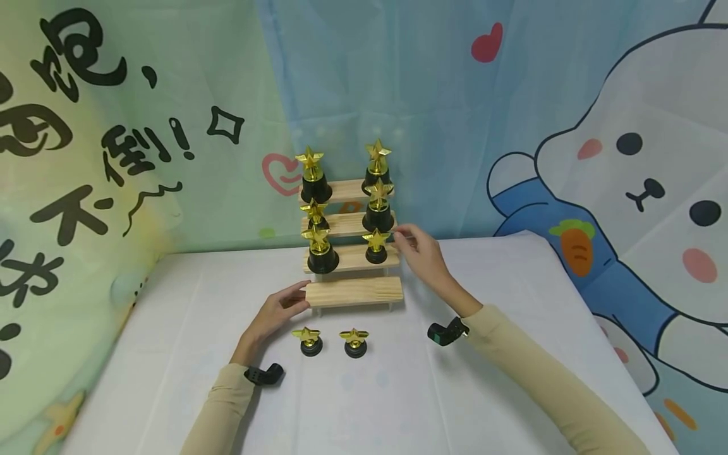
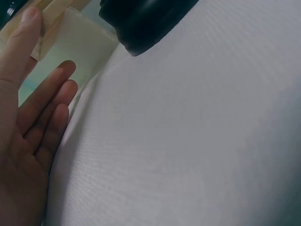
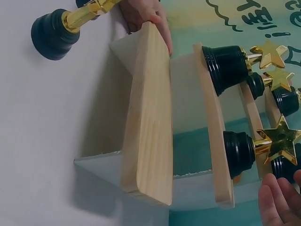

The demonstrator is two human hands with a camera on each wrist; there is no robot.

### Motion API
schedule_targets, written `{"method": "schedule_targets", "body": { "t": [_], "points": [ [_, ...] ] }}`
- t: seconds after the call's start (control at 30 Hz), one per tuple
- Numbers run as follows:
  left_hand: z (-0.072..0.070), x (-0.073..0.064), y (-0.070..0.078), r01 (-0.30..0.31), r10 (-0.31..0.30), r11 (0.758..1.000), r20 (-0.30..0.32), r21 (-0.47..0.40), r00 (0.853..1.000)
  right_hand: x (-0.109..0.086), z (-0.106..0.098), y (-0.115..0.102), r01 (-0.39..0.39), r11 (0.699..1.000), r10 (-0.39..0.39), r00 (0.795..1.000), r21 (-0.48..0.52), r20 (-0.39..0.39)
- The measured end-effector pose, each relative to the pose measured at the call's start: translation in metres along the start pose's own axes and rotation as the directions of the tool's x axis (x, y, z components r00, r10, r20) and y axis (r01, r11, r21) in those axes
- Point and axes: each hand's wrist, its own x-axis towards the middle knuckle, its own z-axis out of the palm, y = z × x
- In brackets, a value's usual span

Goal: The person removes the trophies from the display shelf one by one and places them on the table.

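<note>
A stepped wooden display stand holds gold star trophies with black bases, two on each of its three upper tiers. At the left end of the lowest shelf board (image 1: pixel 354 291), my left hand (image 1: pixel 279 311) grips the wood between thumb and index finger. In the left wrist view its other fingers (image 2: pixel 49 101) stretch out below the board. My right hand (image 1: pixel 423 256) is at the stand's right side, fingertips close to the shelf ends by the small star trophy (image 1: pixel 376 246). Its fingers (image 3: pixel 275 200) are loosely bent in the right wrist view. A larger trophy (image 1: pixel 321 251) stands left on that tier.
Two small star trophies, one on the left (image 1: pixel 309 341) and one on the right (image 1: pixel 355 343), stand on the white tablecloth (image 1: pixel 364 411) in front of the stand. Behind the table hangs a printed cloth backdrop (image 1: pixel 398 69) with a cartoon bear. Each wrist wears a black camera (image 1: pixel 446 332).
</note>
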Motion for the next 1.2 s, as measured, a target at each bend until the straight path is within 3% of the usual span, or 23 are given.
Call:
{"method": "schedule_targets", "body": {
  "t": [0.47,1.2],
  "points": [
    [0.001,0.000,0.002,-0.016,0.017,1.000,0.003,-0.011,1.000,0.005,0.007,-0.002,0.022,1.000,-0.021,0.999,-0.010,0.045],
    [-0.001,0.000,0.001,-0.015,0.015,1.000,0.001,0.011,1.000,0.007,0.012,0.000,0.013,1.000,-0.013,0.999,0.007,0.040]
  ]
}}
